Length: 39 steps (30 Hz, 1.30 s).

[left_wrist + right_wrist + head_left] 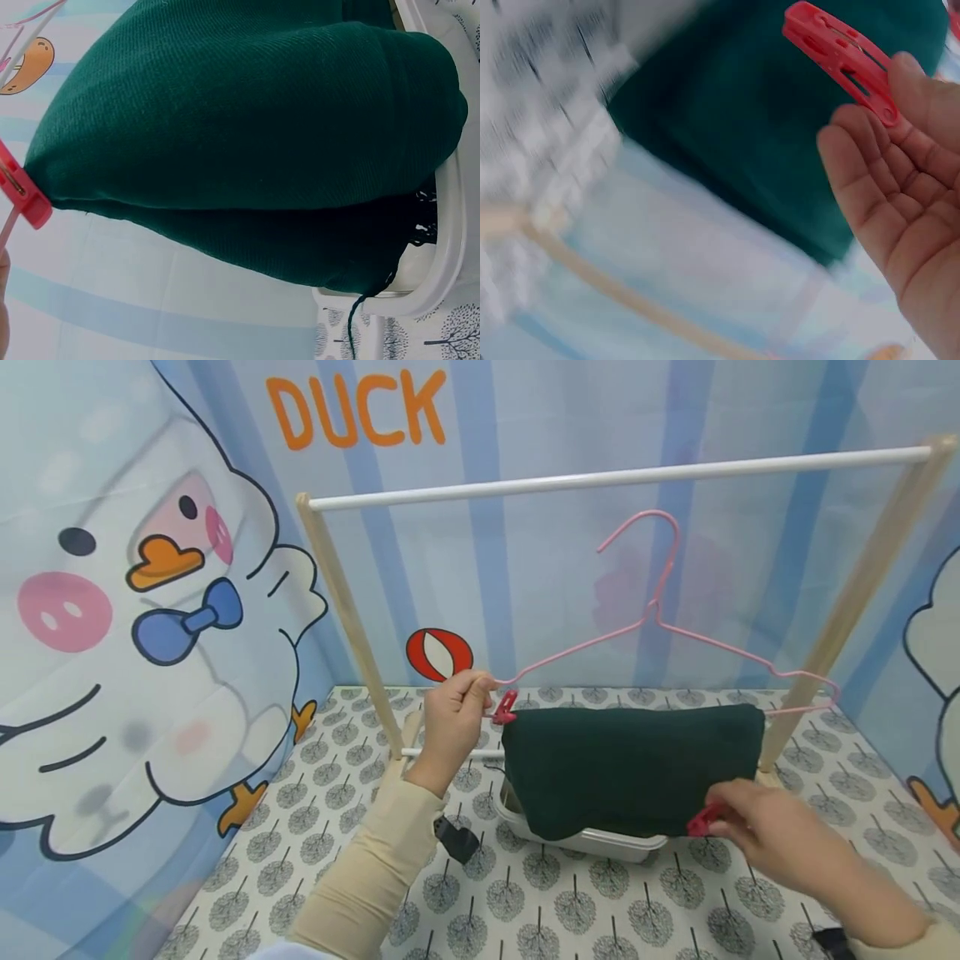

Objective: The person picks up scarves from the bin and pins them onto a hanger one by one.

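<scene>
A dark green fringed cloth (630, 768), perhaps a scarf, hangs folded over the lower bar of a pink wire hanger (577, 649). My left hand (454, 718) grips the hanger's left end. Just beside it, one red clothespin (27, 196) clamps the cloth's left top corner at the bar. Lower right, in front of the cloth, my right hand (780, 831) pinches a second red clothespin (844, 61) between thumb and fingers. The right wrist view shows that clothespin closed, held by one end. The hanger's hook points up, apart from the rail.
A wooden-legged rack with a white top rail (622, 478) stands behind the hanger. Under the cloth sits a white tray (611, 846) on the tree-print tablecloth (525, 893). A duck-print backdrop (540, 427) surrounds the table.
</scene>
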{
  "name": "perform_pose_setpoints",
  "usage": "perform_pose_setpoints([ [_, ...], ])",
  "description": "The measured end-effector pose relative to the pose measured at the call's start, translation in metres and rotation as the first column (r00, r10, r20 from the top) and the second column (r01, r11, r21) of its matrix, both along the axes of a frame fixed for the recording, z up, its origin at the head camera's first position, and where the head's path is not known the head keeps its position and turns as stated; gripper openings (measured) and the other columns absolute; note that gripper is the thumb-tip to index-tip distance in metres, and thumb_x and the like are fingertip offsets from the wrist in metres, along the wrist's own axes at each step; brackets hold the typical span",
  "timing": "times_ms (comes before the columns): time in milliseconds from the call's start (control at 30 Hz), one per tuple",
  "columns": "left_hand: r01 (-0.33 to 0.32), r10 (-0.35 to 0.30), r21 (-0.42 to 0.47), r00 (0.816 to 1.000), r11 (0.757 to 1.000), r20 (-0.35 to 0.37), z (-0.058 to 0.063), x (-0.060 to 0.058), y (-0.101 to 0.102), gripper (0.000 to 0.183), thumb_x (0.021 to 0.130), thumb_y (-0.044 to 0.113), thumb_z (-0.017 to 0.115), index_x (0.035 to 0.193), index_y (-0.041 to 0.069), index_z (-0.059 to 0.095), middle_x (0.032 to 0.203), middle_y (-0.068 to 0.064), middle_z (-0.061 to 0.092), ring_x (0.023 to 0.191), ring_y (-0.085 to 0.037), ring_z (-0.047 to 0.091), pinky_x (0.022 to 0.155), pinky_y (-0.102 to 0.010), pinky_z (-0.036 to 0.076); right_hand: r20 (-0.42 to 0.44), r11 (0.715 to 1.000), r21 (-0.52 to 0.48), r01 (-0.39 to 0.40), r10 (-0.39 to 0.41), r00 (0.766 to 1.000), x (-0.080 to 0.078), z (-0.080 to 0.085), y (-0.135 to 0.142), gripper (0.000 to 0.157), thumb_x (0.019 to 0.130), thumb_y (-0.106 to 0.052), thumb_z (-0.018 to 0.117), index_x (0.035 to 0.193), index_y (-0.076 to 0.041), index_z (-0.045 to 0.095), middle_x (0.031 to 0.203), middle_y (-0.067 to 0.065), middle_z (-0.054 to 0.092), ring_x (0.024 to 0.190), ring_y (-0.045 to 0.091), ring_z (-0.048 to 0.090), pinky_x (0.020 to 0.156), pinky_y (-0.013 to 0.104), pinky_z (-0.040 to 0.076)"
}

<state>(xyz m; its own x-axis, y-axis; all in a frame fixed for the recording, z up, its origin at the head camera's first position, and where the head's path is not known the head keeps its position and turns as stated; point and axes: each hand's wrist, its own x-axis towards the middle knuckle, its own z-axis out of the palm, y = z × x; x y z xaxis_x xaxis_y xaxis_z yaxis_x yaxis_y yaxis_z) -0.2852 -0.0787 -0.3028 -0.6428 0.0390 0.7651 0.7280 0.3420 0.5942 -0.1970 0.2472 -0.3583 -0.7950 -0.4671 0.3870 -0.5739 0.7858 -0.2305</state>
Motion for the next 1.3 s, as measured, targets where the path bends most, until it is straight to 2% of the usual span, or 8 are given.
perform_pose_setpoints([
  [67, 0.0, 0.0, 0.002, 1.0, 1.0, 0.003, 0.004, 0.006, 0.001, 0.014, 0.088, -0.002, 0.057, 0.078, -0.009, 0.064, 0.059, -0.018, 0.056, 0.047, -0.014, 0.042, 0.044, -0.02, 0.034, -0.167, 0.999, 0.028, 0.047, -0.041, 0.985, -0.002, 0.016, 0.009, 0.02, 0.071, -0.005, 0.075, 0.082, -0.011, 0.059, 0.07, -0.009, 0.055, 0.054, -0.003, 0.041, 0.046, 0.02, 0.036],
  [167, 0.008, -0.008, 0.002, 1.0, 1.0, 0.01, 0.004, 0.007, 0.001, 0.014, 0.089, -0.002, 0.056, 0.079, -0.008, 0.065, 0.06, -0.019, 0.056, 0.047, -0.013, 0.041, 0.044, -0.02, 0.033, -0.267, 0.992, 0.052, 0.118, -0.1, 0.959, -0.005, 0.041, 0.02, 0.017, 0.073, -0.002, 0.073, 0.079, -0.008, 0.059, 0.066, -0.006, 0.054, 0.052, 0.0, 0.033, 0.045, 0.021, 0.031],
  [367, -0.001, 0.001, -0.007, 1.0, 1.0, 0.023, 0.005, 0.007, 0.001, 0.013, 0.089, -0.001, 0.057, 0.081, -0.008, 0.065, 0.061, -0.018, 0.057, 0.045, -0.007, 0.036, 0.042, -0.019, 0.03, -0.282, 0.969, 0.073, 0.236, -0.207, 0.937, -0.015, 0.081, 0.036, 0.016, 0.074, 0.008, 0.068, 0.08, -0.003, 0.059, 0.067, 0.004, 0.059, 0.051, 0.01, 0.038, 0.045, 0.026, 0.032],
  [467, -0.001, 0.001, -0.003, 0.999, 1.0, 0.039, -0.001, 0.0, 0.001, 0.014, 0.089, 0.001, 0.057, 0.08, -0.007, 0.065, 0.061, -0.017, 0.057, 0.046, -0.009, 0.037, 0.043, -0.019, 0.03, -0.278, 0.956, 0.093, 0.278, -0.243, 0.929, -0.02, 0.091, 0.039, 0.014, 0.076, 0.009, 0.066, 0.081, -0.001, 0.058, 0.066, 0.007, 0.059, 0.051, 0.014, 0.039, 0.046, 0.028, 0.031],
  [600, 0.008, -0.008, -0.004, 0.999, 1.0, 0.037, -0.009, -0.009, -0.002, 0.017, 0.091, 0.005, 0.057, 0.079, -0.004, 0.065, 0.061, -0.014, 0.057, 0.048, -0.012, 0.04, 0.043, -0.02, 0.033, -0.298, 0.953, 0.1, 0.287, -0.246, 0.922, -0.026, 0.094, 0.04, 0.013, 0.075, 0.009, 0.066, 0.078, 0.0, 0.057, 0.063, 0.005, 0.057, 0.05, 0.015, 0.038, 0.047, 0.031, 0.033],
  [800, 0.013, -0.012, -0.013, 1.0, 1.0, 0.01, 0.008, 0.011, 0.002, 0.015, 0.089, -0.002, 0.055, 0.079, -0.009, 0.064, 0.061, -0.02, 0.056, 0.046, -0.006, 0.035, 0.044, -0.019, 0.031, -0.321, 0.963, 0.101, 0.251, -0.207, 0.924, -0.036, 0.085, 0.045, 0.016, 0.071, 0.01, 0.068, 0.075, 0.0, 0.057, 0.062, 0.003, 0.055, 0.05, 0.013, 0.041, 0.046, 0.03, 0.034],
  [1100, 0.039, -0.041, -0.031, 0.997, 0.999, -0.061, 0.008, 0.01, 0.002, 0.014, 0.088, -0.004, 0.056, 0.078, -0.008, 0.064, 0.059, -0.018, 0.055, 0.044, -0.011, 0.035, 0.045, -0.021, 0.032, -0.262, 0.963, 0.112, 0.246, -0.21, 0.942, -0.042, 0.078, 0.049, 0.013, 0.074, 0.01, 0.065, 0.076, -0.001, 0.058, 0.064, 0.003, 0.058, 0.051, 0.012, 0.04, 0.047, 0.028, 0.031],
  [1300, 0.048, -0.05, -0.024, 0.997, 0.999, -0.062, 0.006, 0.008, 0.002, 0.015, 0.089, -0.003, 0.055, 0.078, -0.009, 0.063, 0.059, -0.019, 0.054, 0.044, -0.013, 0.037, 0.044, -0.021, 0.032, -0.26, 0.966, 0.123, 0.229, -0.192, 0.946, -0.044, 0.077, 0.05, 0.017, 0.075, 0.01, 0.064, 0.074, -0.005, 0.057, 0.064, 0.001, 0.057, 0.053, 0.012, 0.042, 0.047, 0.029, 0.033],
])
